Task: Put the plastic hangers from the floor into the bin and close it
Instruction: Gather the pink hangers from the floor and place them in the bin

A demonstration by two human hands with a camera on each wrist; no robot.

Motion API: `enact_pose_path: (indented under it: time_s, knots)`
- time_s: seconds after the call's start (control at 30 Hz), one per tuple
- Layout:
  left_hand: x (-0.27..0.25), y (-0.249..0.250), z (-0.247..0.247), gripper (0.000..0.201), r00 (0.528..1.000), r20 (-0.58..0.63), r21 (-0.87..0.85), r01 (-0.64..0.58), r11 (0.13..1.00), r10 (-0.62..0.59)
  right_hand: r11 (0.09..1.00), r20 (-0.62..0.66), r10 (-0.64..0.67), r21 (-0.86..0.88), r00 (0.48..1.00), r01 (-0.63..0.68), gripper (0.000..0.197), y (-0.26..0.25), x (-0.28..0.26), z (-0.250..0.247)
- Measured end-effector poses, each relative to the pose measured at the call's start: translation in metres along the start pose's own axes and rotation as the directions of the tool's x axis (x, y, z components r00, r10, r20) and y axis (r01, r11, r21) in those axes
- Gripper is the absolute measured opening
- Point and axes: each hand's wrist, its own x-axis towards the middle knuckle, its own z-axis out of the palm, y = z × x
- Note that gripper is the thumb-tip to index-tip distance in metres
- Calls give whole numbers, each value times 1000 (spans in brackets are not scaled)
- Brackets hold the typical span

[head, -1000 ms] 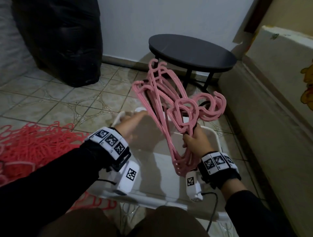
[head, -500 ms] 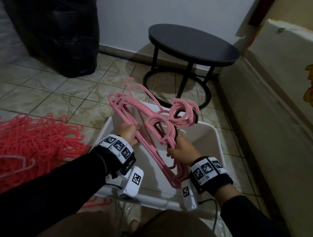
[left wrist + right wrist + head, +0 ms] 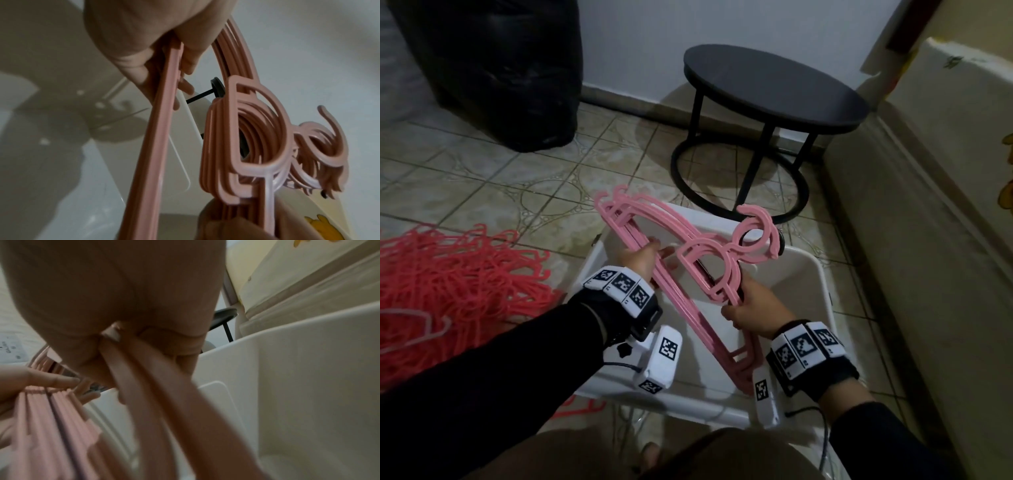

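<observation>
A bundle of pink plastic hangers (image 3: 731,274) lies tilted over the open white bin (image 3: 815,270), hooks toward the far right corner and lower bars down inside near the front wall. My left hand (image 3: 643,257) grips the bundle's bars on the left, its fingers curled round them in the left wrist view (image 3: 185,65). My right hand (image 3: 753,308) grips the hangers (image 3: 154,386) just below the hooks. A big pile of red hangers (image 3: 448,274) lies on the tiled floor left of the bin. No lid shows.
A round black side table (image 3: 774,89) stands just beyond the bin. A full black bag (image 3: 500,68) leans at the back left. A bed or mattress edge (image 3: 928,240) runs along the right. My knees are at the bin's front edge.
The pink bundle has come down from upright in the air to a low tilt over the bin. My left hand has moved from near the bin's rim onto the bundle's bars.
</observation>
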Motion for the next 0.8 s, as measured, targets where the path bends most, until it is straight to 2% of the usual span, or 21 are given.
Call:
enact_pose_path:
  time_s: [0.07, 0.1, 0.2, 0.27, 0.33, 0.4, 0.5, 0.57, 0.67, 0.8]
  knots:
    - [4, -1, 1, 43, 1000, 17, 32, -3, 999, 3, 998, 6, 45, -34, 999, -45, 48, 1, 1, 0]
    - [12, -5, 2, 44, 1000, 14, 29, 2, 1000, -2, 995, 10, 66, -72, 998, -65, 39, 1, 1, 0]
    - [2, -6, 7, 27, 995, 55, -4, 79, 997, -79, 976, -18, 147, -159, 989, -148, 26, 7, 6, 1]
    - [-11, -8, 10, 5, 986, 81, -24, 149, 989, -147, 956, -22, 212, -205, 977, -212, 24, 14, 14, 2]
    - [-7, -21, 11, 12, 965, 112, 3, 239, 971, -238, 937, 45, 294, -210, 955, -279, 16, 26, 22, 3]
    - [-2, -35, 8, 8, 938, 161, 97, 294, 951, -306, 912, 149, 380, -228, 913, -342, 10, 38, 25, 5]
    - [6, -49, 4, 11, 884, 217, 165, 384, 908, -414, 866, 201, 468, -300, 860, -401, 12, 65, 33, 13]
    - [13, -55, 6, 24, 853, 235, 180, 433, 883, -466, 841, 197, 499, -344, 844, -417, 17, 89, 43, 20]
    - [24, -60, 12, 32, 860, 232, 175, 423, 889, -455, 809, 206, 482, -478, 852, -342, 14, 84, 49, 27]
    - [43, -61, 20, 5, 870, 237, 190, 395, 899, -432, 771, 250, 522, -547, 816, -325, 21, 83, 59, 34]
